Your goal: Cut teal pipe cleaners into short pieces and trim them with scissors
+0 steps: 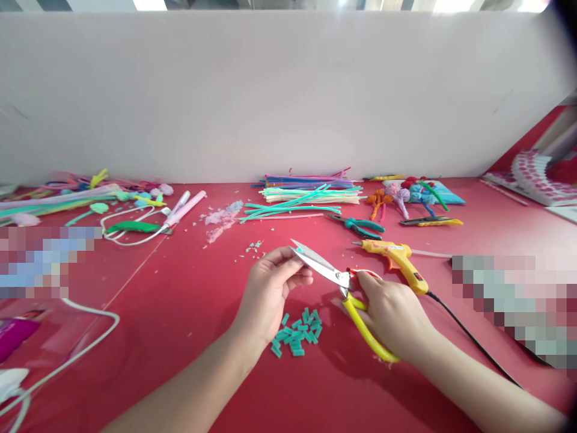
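My right hand grips a pair of scissors with one yellow and one red handle; the blades point up and left. My left hand is closed in a pinch at the blade tips, where a small bit of teal pipe cleaner shows between fingertips and blade. Most of that bit is hidden. Below and between the hands lies a loose pile of short cut teal pieces on the red table.
Bundled pipe cleaners lie at the back, with pliers in front. A yellow glue gun with a black cord rests beyond my right hand. Fuzzy flowers sit back right. A pink hot tool and white cable are left.
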`<state>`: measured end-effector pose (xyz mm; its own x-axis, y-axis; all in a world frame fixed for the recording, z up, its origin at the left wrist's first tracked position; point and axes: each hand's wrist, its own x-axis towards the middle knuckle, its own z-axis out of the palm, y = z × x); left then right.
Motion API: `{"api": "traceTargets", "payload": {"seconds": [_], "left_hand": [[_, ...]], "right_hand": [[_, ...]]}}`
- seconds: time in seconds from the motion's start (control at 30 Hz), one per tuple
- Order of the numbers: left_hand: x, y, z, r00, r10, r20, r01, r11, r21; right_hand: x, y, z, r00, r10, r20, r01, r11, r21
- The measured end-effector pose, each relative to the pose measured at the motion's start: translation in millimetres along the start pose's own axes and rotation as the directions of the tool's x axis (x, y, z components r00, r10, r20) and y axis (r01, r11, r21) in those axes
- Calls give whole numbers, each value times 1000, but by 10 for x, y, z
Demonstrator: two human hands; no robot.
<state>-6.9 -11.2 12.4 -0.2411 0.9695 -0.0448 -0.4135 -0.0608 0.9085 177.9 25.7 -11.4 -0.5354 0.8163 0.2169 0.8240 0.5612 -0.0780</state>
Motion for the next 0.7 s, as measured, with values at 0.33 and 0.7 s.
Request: {"api": "traceTargets", "payload": {"seconds": [0.33,0.7], "left_hand": [[19,-13,-5,1000,-6,1,6,1000,2],[30,-5,8,1000,-9,-14,10,1000,20]], "right_hand": [[-12,13,19,1000,-14,-7,14,1000,-6],[-24,19,26,1000,-17,-4,17,1000,-18]]}}
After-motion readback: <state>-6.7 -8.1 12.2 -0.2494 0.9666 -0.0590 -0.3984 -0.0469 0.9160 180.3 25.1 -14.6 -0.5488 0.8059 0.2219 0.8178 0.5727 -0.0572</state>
